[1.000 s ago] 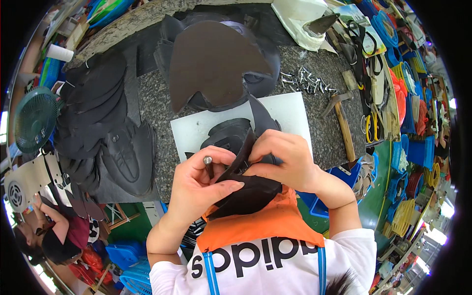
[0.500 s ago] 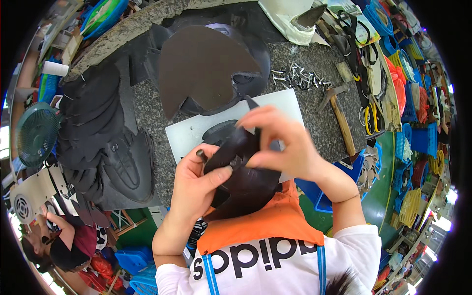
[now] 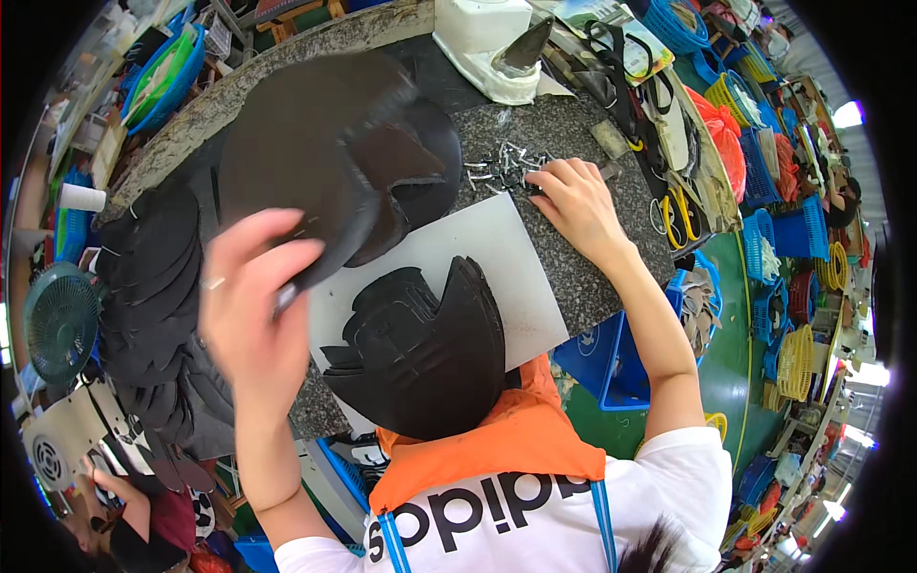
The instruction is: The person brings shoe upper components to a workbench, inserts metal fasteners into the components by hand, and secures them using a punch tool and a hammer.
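My left hand (image 3: 253, 301), smeared by motion, grips the near edge of a dark brown-black shoe upper piece (image 3: 287, 143) at the far left of the bench. That piece looks blurred and tilted above similar black pieces (image 3: 435, 143). A small metallic thing by the left fingers is too blurred to name. My right hand (image 3: 581, 210) reaches to a pile of small silver-and-black metal parts (image 3: 501, 162), fingers bent together at its right edge; what they pinch is hidden. Between my arms, a black stitched shoe upper (image 3: 420, 344) lies over a white board (image 3: 521, 286) and against my orange apron (image 3: 458, 468).
Black uppers (image 3: 148, 286) are heaped at the left. Yellow-handled scissors (image 3: 680, 215) lie right of my right hand. A white stand with a dark horn (image 3: 523, 48) is at the far edge. Blue bins (image 3: 611, 363) stand at the right. Another person sits lower left.
Both hands have let go of the black upper, which now lies before me. My left hand moved left onto the dark piece; my right moved to the metal parts. The view has shifted.
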Action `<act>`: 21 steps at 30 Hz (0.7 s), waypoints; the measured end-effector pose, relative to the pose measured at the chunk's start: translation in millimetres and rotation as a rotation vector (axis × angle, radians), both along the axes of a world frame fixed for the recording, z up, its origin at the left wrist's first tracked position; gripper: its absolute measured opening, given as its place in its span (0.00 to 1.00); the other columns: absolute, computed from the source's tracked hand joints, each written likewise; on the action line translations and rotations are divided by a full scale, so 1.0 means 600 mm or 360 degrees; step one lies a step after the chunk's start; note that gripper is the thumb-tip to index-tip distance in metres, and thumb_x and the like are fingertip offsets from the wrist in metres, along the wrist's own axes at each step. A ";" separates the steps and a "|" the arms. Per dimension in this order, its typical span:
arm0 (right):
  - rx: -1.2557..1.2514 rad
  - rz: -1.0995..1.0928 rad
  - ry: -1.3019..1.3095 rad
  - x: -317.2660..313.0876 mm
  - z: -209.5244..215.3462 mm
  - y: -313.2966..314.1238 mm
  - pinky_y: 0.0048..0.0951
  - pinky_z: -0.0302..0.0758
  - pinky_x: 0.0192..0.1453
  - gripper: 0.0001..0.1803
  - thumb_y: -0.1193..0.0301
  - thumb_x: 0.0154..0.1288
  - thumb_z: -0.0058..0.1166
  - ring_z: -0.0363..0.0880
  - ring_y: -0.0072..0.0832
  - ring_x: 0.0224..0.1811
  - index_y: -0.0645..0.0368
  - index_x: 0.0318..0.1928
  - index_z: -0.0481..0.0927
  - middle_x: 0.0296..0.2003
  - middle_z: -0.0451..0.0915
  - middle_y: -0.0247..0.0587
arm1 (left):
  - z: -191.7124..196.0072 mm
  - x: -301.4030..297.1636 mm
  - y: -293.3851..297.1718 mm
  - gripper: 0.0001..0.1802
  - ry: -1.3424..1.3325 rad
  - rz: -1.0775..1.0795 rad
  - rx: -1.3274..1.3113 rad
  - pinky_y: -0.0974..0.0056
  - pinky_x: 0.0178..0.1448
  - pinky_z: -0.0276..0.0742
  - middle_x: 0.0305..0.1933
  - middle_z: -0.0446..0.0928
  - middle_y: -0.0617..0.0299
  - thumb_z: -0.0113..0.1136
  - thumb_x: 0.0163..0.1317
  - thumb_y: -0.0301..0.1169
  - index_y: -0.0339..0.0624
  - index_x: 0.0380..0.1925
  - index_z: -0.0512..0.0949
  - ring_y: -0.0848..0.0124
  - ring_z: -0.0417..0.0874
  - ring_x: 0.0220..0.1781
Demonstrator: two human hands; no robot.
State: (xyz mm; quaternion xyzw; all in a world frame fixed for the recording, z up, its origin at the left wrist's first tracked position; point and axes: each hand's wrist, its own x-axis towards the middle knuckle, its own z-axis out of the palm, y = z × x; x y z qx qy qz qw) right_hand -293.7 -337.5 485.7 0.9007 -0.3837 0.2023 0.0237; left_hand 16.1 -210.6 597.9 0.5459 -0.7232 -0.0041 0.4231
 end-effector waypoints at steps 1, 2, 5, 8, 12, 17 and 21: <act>-0.0008 0.0002 -0.0003 0.006 -0.003 -0.005 0.35 0.67 0.48 0.10 0.69 0.54 0.60 0.72 0.35 0.42 0.54 0.38 0.79 0.34 0.75 0.34 | -0.034 0.004 -0.014 0.19 -0.0120 -0.0009 0.0058 0.64 0.40 0.74 0.46 0.76 0.55 0.58 0.40 0.12 0.41 0.35 0.79 0.61 0.77 0.38; 0.0052 0.0038 -0.0043 0.014 -0.004 -0.011 0.35 0.67 0.48 0.10 0.69 0.53 0.60 0.72 0.34 0.41 0.54 0.38 0.79 0.34 0.74 0.34 | -0.074 0.011 -0.018 0.19 -0.0160 -0.0018 0.0283 0.64 0.49 0.74 0.50 0.73 0.55 0.59 0.42 0.11 0.39 0.36 0.78 0.61 0.78 0.49; 0.0169 0.0051 -0.0071 0.025 -0.008 -0.035 0.34 0.67 0.47 0.10 0.67 0.53 0.61 0.72 0.33 0.41 0.53 0.37 0.79 0.34 0.74 0.34 | -0.123 -0.024 0.007 0.26 -0.0129 0.0089 0.0508 0.65 0.42 0.72 0.53 0.67 0.56 0.68 0.43 0.19 0.43 0.46 0.77 0.66 0.72 0.36; 0.0346 0.0016 -0.0035 0.030 -0.015 -0.048 0.34 0.67 0.47 0.10 0.66 0.53 0.62 0.72 0.33 0.41 0.52 0.35 0.79 0.32 0.74 0.34 | -0.122 -0.061 0.061 0.21 -0.0022 0.0021 0.0554 0.63 0.39 0.71 0.43 0.70 0.56 0.69 0.43 0.21 0.40 0.41 0.78 0.64 0.74 0.37; 0.0601 -0.0048 -0.0109 0.028 -0.010 -0.049 0.36 0.67 0.47 0.07 0.67 0.53 0.61 0.72 0.34 0.41 0.54 0.32 0.78 0.32 0.75 0.34 | -0.122 -0.071 0.085 0.18 -0.0012 -0.0043 0.0636 0.64 0.36 0.72 0.35 0.72 0.57 0.68 0.45 0.21 0.39 0.39 0.78 0.62 0.75 0.34; 0.0890 0.0351 -0.0703 0.085 0.053 0.061 0.33 0.74 0.42 0.07 0.72 0.53 0.61 0.78 0.35 0.36 0.55 0.34 0.81 0.30 0.79 0.35 | -0.116 -0.100 0.082 0.20 0.0423 -0.0073 0.0763 0.64 0.34 0.71 0.33 0.73 0.58 0.67 0.45 0.19 0.40 0.42 0.77 0.63 0.75 0.33; 0.1192 0.0921 -0.0882 0.124 0.082 0.124 0.28 0.75 0.37 0.11 0.79 0.53 0.60 0.78 0.32 0.33 0.58 0.39 0.80 0.32 0.76 0.37 | -0.120 -0.106 0.073 0.13 0.0464 -0.0227 0.0531 0.61 0.33 0.73 0.26 0.74 0.58 0.65 0.45 0.18 0.38 0.32 0.75 0.62 0.77 0.29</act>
